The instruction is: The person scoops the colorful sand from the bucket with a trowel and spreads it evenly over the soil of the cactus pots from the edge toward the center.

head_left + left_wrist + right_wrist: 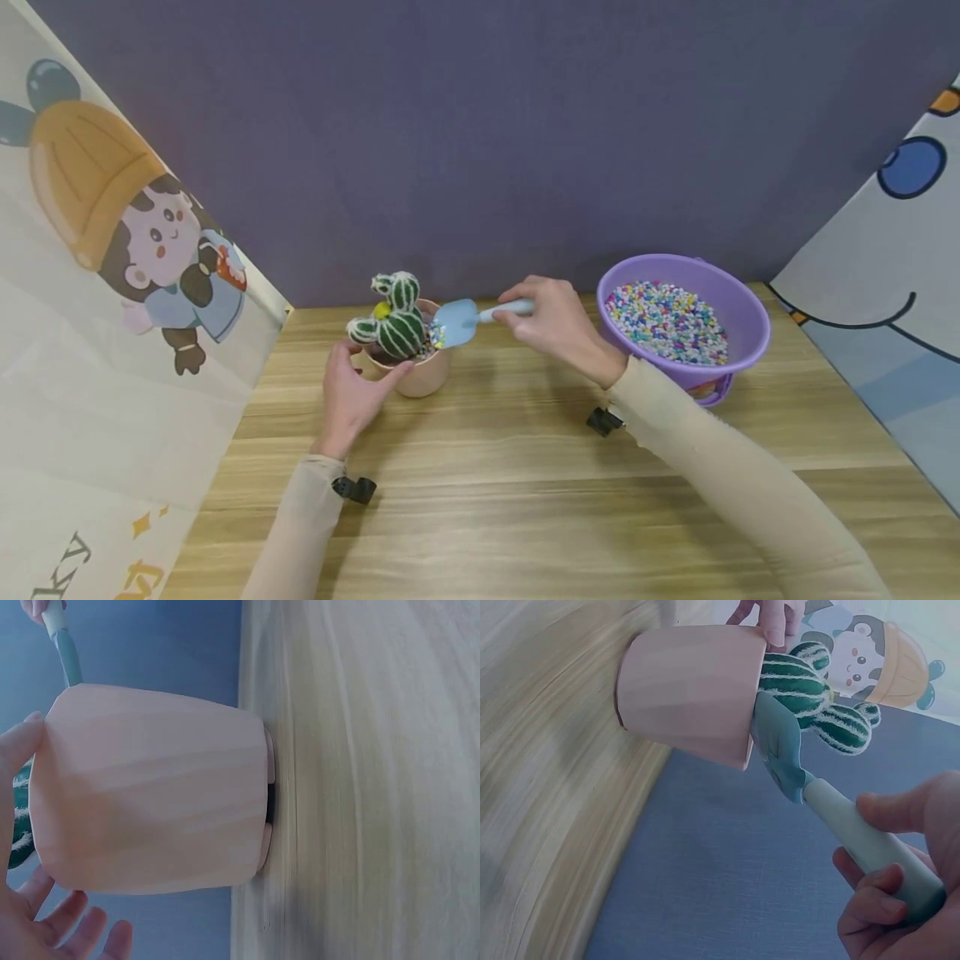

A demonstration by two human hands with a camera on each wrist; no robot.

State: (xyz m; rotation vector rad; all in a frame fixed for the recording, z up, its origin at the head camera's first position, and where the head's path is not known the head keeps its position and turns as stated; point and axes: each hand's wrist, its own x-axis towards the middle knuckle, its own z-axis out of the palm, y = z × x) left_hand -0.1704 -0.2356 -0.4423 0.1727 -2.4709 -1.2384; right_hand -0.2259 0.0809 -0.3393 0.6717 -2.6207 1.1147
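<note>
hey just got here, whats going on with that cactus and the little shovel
A person's right hand holds a light blue shovel, its blade at the rim of a pinkish pot with colourful bits at the tip. The left hand holds the pot's near side by the rim. The cactus stands in the pot, with some small grains beside it. To the right, a purple bucket holds many more such bits.

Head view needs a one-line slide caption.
Left hand holds the pot; right hand holds the scoop, some beads at its tip, beside the cactus; bucket at right.
</note>
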